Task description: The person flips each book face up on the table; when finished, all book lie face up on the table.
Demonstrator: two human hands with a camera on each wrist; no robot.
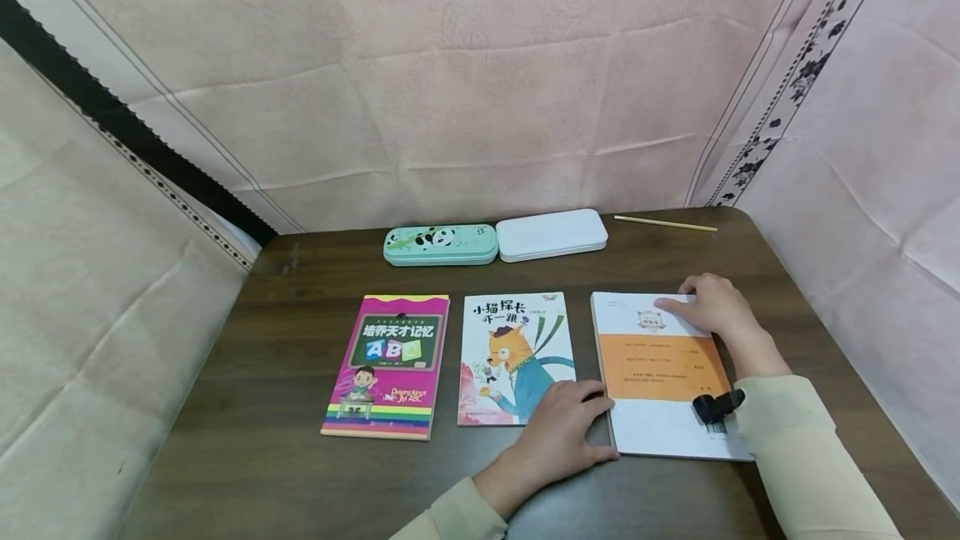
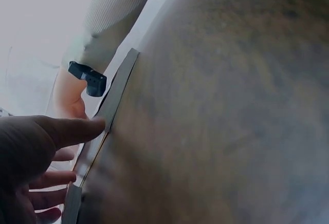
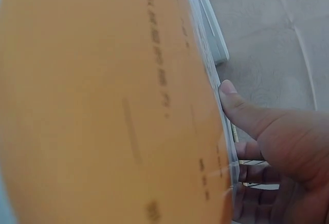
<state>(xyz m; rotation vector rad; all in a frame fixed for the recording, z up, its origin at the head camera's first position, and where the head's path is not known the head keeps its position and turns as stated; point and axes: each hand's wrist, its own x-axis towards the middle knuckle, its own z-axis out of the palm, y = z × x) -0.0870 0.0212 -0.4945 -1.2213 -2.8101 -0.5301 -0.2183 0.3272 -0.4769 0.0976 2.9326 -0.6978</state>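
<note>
A white book with an orange band (image 1: 660, 367) lies at the right of the table, back cover seemingly up. My right hand (image 1: 716, 305) holds its upper right edge, thumb on the cover and fingers past the edge. In the right wrist view the orange band (image 3: 103, 100) fills much of the picture, with the thumb (image 3: 241, 106) at the border. My left hand (image 1: 558, 433) is by the book's lower left edge, fingers loosely spread and thumb (image 2: 77, 130) near the edge. Partly beneath that hand's fingers lies a cat picture book (image 1: 513, 357).
A pink ABC book (image 1: 390, 369) lies at the left. Along the back stand a green panda pencil case (image 1: 441, 247) and a white case (image 1: 552, 235). A thin stick (image 1: 665, 224) lies at the back right. Cloth (image 1: 480, 90) hangs around the table.
</note>
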